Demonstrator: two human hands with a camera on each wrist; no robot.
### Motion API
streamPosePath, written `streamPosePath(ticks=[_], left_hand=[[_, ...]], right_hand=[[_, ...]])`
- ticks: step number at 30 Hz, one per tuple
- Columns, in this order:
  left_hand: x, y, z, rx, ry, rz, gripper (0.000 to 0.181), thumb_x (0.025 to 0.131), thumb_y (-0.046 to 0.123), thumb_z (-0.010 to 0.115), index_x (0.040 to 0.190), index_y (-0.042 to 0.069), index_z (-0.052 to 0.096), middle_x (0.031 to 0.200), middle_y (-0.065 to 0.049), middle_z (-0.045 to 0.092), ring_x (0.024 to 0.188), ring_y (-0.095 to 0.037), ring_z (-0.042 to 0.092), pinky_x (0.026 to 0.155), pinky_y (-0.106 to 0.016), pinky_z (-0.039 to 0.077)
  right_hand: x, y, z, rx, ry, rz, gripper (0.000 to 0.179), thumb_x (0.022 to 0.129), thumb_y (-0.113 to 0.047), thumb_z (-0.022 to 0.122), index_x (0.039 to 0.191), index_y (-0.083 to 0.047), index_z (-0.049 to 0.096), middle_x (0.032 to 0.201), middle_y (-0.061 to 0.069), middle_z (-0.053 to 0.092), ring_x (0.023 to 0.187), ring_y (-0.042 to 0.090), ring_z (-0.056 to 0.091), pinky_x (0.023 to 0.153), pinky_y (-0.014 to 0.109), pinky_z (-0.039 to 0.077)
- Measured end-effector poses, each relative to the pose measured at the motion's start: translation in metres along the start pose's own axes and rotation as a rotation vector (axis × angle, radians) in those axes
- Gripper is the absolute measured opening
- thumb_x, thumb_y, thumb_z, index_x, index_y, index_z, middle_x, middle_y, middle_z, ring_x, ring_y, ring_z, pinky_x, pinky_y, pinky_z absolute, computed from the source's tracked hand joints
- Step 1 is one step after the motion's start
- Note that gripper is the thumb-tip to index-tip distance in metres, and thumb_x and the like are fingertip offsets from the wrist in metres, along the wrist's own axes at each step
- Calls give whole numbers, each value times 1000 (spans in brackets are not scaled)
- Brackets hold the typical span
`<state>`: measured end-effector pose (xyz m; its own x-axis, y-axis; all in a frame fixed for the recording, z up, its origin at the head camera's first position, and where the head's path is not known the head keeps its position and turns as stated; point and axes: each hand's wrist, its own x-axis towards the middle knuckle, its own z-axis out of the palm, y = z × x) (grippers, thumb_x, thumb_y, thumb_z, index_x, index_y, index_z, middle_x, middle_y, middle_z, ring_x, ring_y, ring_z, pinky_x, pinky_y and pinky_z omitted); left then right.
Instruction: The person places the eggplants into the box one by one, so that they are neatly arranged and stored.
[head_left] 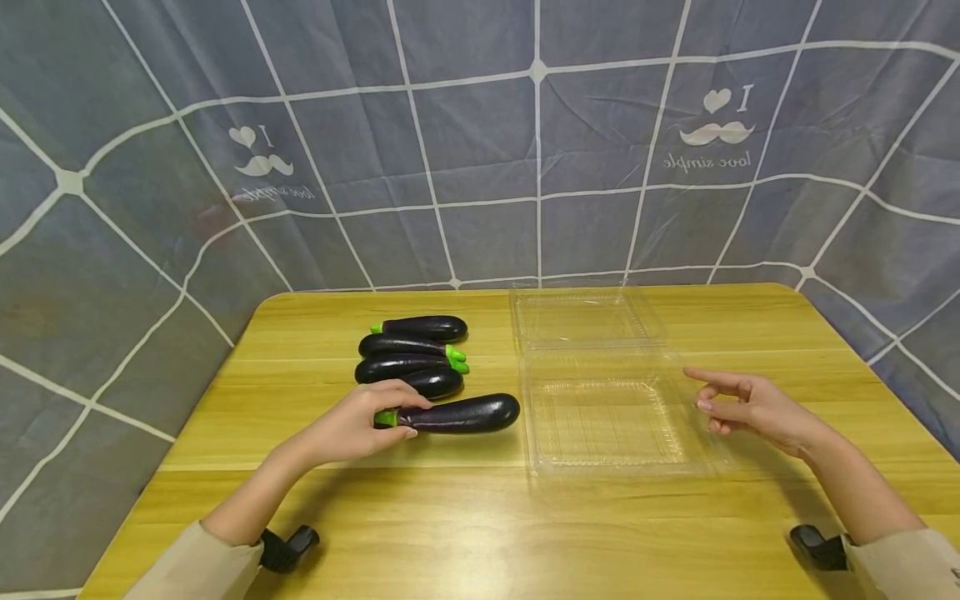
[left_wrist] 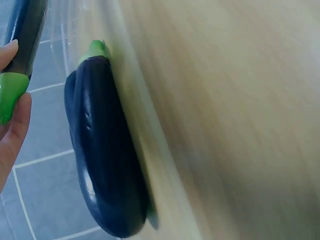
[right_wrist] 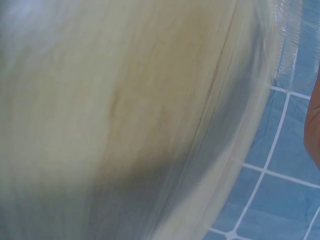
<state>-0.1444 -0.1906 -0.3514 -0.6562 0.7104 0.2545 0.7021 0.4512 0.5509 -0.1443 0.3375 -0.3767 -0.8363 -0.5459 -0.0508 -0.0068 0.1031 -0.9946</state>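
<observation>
My left hand [head_left: 354,422] pinches an eggplant [head_left: 467,414] near its green stem end, thumb on the near side and fingers over the top. The eggplant's rounded end points right, towards a clear plastic clamshell box [head_left: 534,433]. In the left wrist view, thumb and fingers grip the held eggplant [left_wrist: 26,30] around its green cap. Several more eggplants [head_left: 408,344] lie side by side just beyond that hand, the closest partly covered by it. My right hand [head_left: 757,410] hovers by the box's right edge, index finger extended, holding nothing; whether it touches the rim I cannot tell.
The box's lid [head_left: 577,323] lies folded open towards the back of the wooden table [head_left: 450,525]. A grey curtain [head_left: 487,150] with white grid lines hangs behind the table and along its sides. A black strap [head_left: 288,550] sits on the left wrist.
</observation>
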Motion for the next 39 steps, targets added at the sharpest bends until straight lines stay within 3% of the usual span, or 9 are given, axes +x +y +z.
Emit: streamPosePath(ticks=[8, 24, 39], left_hand=[[12, 2, 3, 7, 37, 38, 30, 83, 10, 71, 112, 11, 67, 108, 2, 62, 100, -14, 57, 77, -30, 50], [45, 8, 12, 2, -11, 20, 32, 84, 13, 70, 116, 11, 65, 112, 0, 61, 104, -14, 56, 81, -31, 48], [82, 13, 27, -10, -29, 83, 32, 85, 13, 67, 117, 10, 64, 112, -2, 62, 100, -14, 57, 80, -30, 46]], right_hand=[[0, 0, 0, -13, 0, 7, 49, 94, 3, 48, 130, -31, 52, 94, 7, 57, 69, 10, 59, 61, 24, 52], [0, 1, 0, -67, 23, 13, 49, 94, 2, 50, 132, -29, 50, 93, 9, 55, 68, 10, 59, 59, 24, 52], [1, 1, 0, -71, 19, 15, 50, 93, 2, 50, 132, -29, 50, 94, 9, 55, 68, 10, 59, 60, 25, 53]])
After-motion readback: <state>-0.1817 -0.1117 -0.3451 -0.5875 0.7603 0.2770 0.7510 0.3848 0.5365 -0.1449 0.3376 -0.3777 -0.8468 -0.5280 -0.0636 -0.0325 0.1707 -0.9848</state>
